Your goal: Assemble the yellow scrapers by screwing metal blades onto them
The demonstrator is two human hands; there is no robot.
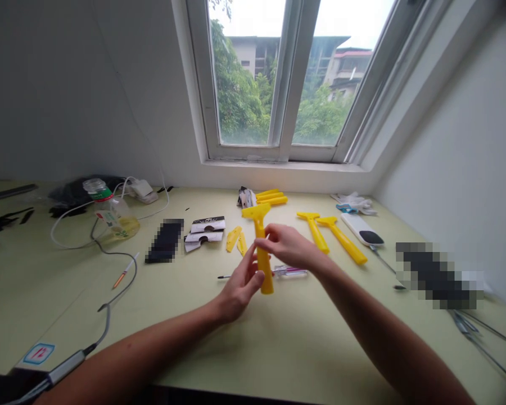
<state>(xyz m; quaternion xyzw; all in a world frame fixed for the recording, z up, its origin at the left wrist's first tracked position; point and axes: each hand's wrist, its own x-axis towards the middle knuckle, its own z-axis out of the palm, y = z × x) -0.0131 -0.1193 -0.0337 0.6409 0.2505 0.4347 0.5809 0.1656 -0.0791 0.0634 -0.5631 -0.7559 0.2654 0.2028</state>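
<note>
1. Yellow plastic scraper [263, 265], held up over the desk [320, 332] between the two hands, near the middle of the view.
2. Its long axis runs almost twelve to six, the top leaning slightly toward eleven; the crosspiece is at the twelve end, the plain handle end at six.
3. From the left hand [238, 288] the handle lies at three o'clock; from the right hand [290, 244], at nine. The left is nearer the handle's foot, the right nearer the crosspiece.
4. Left hand: half curled round the lower handle, thumb in front and fingers around the far side, its forearm coming in from eight o'clock.
5. Right hand: thumb and forefinger brought together on the upper handle, just below the crosspiece, wrist bent, forearm from four o'clock. How hard it presses I cannot tell.
6. From the held scraper, loose yellow plates [233, 238] lie at ten o'clock, two more scrapers [317, 232] between two and three. A screwdriver [293, 272] shows behind the hands, its handle toward three.
</note>
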